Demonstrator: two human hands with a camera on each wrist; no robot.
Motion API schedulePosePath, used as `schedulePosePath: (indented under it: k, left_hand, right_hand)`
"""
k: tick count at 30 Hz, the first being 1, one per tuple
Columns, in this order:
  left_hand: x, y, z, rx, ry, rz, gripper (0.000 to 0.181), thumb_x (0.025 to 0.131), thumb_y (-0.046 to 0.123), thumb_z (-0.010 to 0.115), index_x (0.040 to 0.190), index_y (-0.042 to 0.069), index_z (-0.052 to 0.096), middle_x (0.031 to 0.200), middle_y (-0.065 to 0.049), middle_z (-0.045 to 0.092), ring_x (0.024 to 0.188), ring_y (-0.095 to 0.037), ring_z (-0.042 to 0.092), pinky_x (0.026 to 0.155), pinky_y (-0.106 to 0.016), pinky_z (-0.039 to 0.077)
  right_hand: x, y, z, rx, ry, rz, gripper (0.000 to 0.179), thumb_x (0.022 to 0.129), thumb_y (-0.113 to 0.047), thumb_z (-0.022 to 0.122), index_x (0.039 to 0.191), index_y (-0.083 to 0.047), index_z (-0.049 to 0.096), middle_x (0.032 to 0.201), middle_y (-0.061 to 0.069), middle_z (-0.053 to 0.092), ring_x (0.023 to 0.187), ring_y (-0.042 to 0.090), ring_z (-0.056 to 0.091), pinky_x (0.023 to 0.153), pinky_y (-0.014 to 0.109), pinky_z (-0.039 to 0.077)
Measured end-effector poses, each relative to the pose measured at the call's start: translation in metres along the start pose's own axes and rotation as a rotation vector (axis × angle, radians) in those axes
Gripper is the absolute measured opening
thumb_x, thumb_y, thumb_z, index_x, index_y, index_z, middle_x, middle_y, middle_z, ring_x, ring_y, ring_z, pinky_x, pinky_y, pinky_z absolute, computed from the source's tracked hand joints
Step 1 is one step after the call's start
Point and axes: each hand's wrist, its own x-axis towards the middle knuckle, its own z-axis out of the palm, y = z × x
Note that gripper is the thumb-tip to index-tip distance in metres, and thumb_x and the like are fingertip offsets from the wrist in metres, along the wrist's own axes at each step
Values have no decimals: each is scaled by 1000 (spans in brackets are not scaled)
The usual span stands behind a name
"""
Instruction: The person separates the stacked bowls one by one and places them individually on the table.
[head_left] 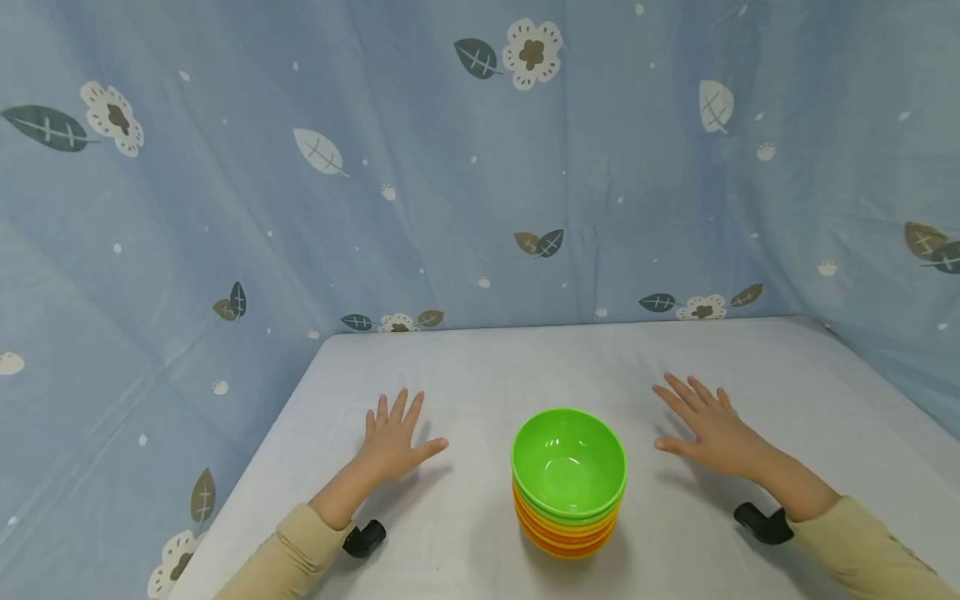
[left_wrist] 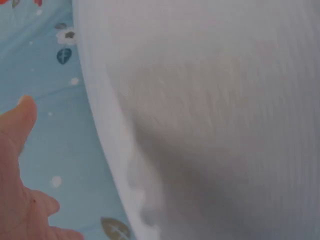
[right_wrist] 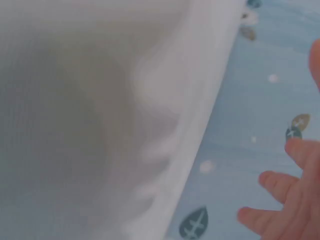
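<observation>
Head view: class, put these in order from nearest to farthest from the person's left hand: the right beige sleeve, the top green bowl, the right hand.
1. Top green bowl: on the bowl stack, to the right of the left hand.
2. Right hand: past the bowl, farther right.
3. Right beige sleeve: behind that hand, toward the lower right corner.

The top green bowl (head_left: 567, 462) hides the insides of the yellow and orange bowls (head_left: 566, 542) beneath. The wrist views cut off the left hand (left_wrist: 11, 185) and right hand (right_wrist: 304, 205) and blur the worktop (left_wrist: 225, 100).
</observation>
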Motion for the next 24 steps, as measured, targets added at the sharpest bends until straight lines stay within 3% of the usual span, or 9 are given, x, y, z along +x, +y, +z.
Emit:
schedulePosePath:
  k: [4, 6, 12, 19, 24]
  left_hand:
    - [-6, 10, 2, -29, 14, 38, 90, 82, 60, 53, 146, 8, 18, 149, -22, 19, 133, -51, 6, 104, -64, 4]
    - [-11, 17, 3, -57, 22, 56, 89, 82, 58, 55, 146, 8, 19, 148, -20, 22, 133, -50, 9, 104, -64, 6]
    - [-25, 36, 5, -128, 22, 134, 86, 81, 53, 59, 146, 11, 22, 148, -15, 26, 134, -47, 12, 105, -62, 8]
    - [-36, 54, -1, -300, -52, 232, 82, 83, 48, 61, 146, 15, 21, 149, -8, 27, 136, -41, 16, 106, -59, 16]
    - [-38, 60, 2, -435, -118, 259, 82, 83, 47, 62, 147, 21, 18, 150, -5, 24, 137, -33, 18, 105, -57, 23]
  right_hand:
    - [-1, -11, -5, 209, 19, 12, 79, 82, -33, 67, 141, 1, 27, 142, 30, 26, 126, 53, 22, 93, 73, 14]
    - [-2, -16, -6, 261, 20, 26, 79, 81, -29, 68, 140, 3, 26, 141, 30, 27, 126, 52, 24, 93, 71, 19]
    - [-5, -33, -10, 290, 41, 14, 78, 79, -27, 70, 140, -1, 29, 140, 25, 34, 125, 49, 29, 91, 68, 28]
    - [-8, -54, -10, 306, 72, -54, 75, 78, -25, 71, 138, -2, 33, 135, 23, 42, 118, 45, 41, 85, 65, 37]
    - [-9, -65, -9, 368, 57, -113, 77, 76, -19, 73, 141, -8, 32, 136, 21, 43, 117, 43, 44, 80, 64, 41]
